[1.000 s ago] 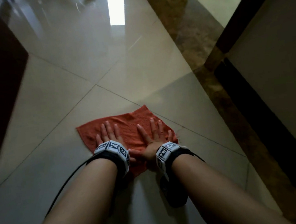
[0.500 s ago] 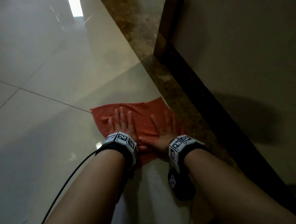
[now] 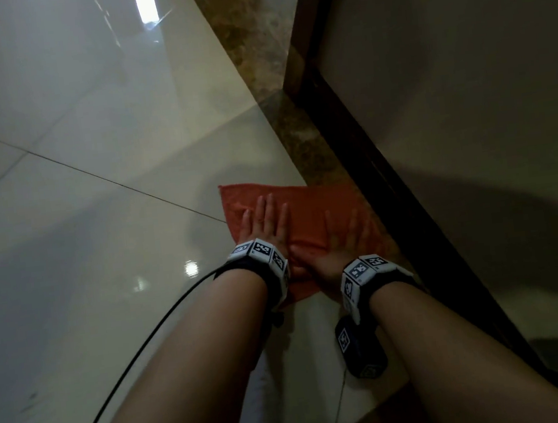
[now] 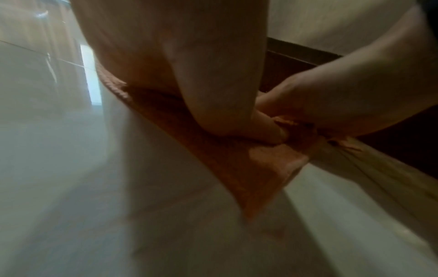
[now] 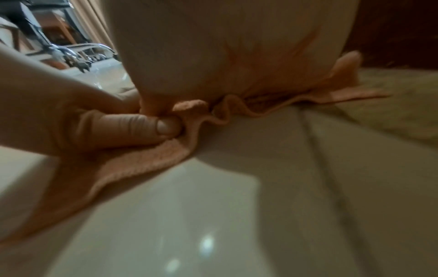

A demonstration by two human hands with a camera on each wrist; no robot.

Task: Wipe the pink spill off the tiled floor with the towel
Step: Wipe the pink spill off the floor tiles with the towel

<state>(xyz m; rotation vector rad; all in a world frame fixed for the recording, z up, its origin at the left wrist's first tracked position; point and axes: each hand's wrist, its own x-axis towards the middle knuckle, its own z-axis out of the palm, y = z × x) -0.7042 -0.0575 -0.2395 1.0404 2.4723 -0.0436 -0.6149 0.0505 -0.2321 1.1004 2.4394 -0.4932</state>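
Note:
An orange-red towel (image 3: 305,212) lies spread on the glossy cream tiled floor (image 3: 100,230), its right part over the brown marble strip. My left hand (image 3: 265,221) presses flat on the towel's left half, fingers straight. My right hand (image 3: 346,238) presses flat on its right half, fingers spread. Seen from the wrists, the towel (image 4: 249,168) bunches into small folds (image 5: 222,112) under my palms, and the two thumbs meet at its near edge. No pink spill shows anywhere; the floor under the towel is hidden.
A dark skirting board (image 3: 389,192) and a beige wall (image 3: 464,88) run close along the right of the towel. A brown marble border strip (image 3: 265,57) lies beside them. A black cable (image 3: 141,356) trails from my left wrist. Open tile stretches to the left.
Both hands have slid the towel rightward across the tile, from the middle of the floor to the marble strip beside the skirting board. The hands stay flat throughout.

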